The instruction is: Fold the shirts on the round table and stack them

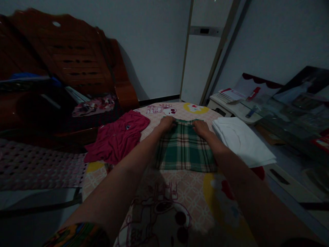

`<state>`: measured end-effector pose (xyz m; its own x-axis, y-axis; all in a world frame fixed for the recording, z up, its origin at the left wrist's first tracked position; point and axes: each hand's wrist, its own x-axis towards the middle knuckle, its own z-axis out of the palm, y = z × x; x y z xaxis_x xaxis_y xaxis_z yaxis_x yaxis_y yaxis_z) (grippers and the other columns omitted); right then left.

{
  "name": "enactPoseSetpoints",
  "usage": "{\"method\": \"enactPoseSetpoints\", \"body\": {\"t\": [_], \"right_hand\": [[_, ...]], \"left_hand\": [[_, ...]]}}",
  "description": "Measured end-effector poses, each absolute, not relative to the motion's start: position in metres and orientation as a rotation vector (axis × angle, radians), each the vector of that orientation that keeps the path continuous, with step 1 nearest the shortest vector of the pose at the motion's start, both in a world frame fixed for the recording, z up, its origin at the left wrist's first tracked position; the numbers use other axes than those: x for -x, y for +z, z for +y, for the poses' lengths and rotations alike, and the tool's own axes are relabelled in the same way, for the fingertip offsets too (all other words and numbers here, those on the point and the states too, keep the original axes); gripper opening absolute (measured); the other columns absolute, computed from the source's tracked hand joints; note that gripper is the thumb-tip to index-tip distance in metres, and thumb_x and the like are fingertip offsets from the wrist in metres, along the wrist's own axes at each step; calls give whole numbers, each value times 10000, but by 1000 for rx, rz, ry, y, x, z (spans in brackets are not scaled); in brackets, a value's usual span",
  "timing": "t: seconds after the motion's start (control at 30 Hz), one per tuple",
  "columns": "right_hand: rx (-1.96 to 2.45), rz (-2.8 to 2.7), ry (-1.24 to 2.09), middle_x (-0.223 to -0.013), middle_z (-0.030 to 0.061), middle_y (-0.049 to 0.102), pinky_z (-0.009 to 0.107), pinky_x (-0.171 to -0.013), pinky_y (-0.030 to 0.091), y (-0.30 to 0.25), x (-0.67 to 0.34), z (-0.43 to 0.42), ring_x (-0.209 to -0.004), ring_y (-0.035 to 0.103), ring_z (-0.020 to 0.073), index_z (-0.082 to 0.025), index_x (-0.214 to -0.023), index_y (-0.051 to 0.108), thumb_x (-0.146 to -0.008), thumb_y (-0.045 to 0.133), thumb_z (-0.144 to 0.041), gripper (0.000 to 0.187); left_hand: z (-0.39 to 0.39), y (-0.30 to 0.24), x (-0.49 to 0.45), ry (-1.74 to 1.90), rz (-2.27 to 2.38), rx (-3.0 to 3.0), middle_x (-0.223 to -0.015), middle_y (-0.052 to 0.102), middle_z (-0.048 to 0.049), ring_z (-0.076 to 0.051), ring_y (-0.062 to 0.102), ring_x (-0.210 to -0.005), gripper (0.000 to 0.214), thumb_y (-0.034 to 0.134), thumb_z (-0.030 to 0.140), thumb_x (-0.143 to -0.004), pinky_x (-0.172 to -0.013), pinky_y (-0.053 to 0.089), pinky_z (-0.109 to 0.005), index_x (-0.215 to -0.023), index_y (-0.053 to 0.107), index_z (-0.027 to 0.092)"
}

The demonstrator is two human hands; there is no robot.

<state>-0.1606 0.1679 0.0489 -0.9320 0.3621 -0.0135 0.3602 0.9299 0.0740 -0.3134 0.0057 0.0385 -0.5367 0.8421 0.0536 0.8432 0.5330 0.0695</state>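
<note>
A green plaid skirt [183,147] lies spread flat on the patterned tablecloth [190,202], its narrow waistband at the far side. My left hand [167,124] grips the waistband's left corner, fingers curled over the edge. At the right corner of the same waistband, my right hand [200,128] is closed on the fabric. Left of the skirt rests a crimson garment [119,137] with a button. A folded white cloth [241,140] lies to the right, near my right forearm.
Behind on the left stands a carved wooden bench [79,58] with cloth and papers on it. A woven pink seat [41,164] is at the near left. A glass shelf [290,116] and a pale cabinet [226,106] with papers stand right. A tall white unit [199,65] stands at the back wall.
</note>
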Motion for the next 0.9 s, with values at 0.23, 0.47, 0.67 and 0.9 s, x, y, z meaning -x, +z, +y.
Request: {"method": "enactPoseSetpoints", "body": {"t": [0.23,0.47,0.67,0.9], "right_hand": [[-462,3079,262,-1203,182,685,348,-898,460,63,175,185,-1138,614,302,-128,-1142,702,-927,522,-180,285],[-528,3149,280,-1157,196,669,367,-941,397,33,172,178,-1098,582,276,-102,-1189,654,-979,375,-137,351],[-711,3319,153,-1139,186,648,398,-948,396,15,127,164,-1085,532,301,-126,-1142,664,-968,364,-174,350],[-1125,3323,-101,-1237,203,626,387,-998,397,2,101,178,-1147,545,295,-75,-1259,591,-920,404,-145,393]], "left_hand": [[19,54,325,-97,-2682,1536,-1165,692,-122,-300,622,-1127,294,597,312,-894,-900,487,-356,-1142,698,191],[16,38,316,-226,-2618,1367,-1249,635,-185,-317,552,-1211,307,512,195,-915,-1035,404,-449,-1170,664,118],[-22,4,286,-548,-2578,1595,-1393,573,-120,-235,515,-1300,408,504,242,-937,-1095,405,-370,-1334,573,178],[-46,-22,272,-350,-2699,1466,-1572,389,-153,-300,352,-1455,549,444,404,-983,-1191,273,-478,-1482,444,174]]}}
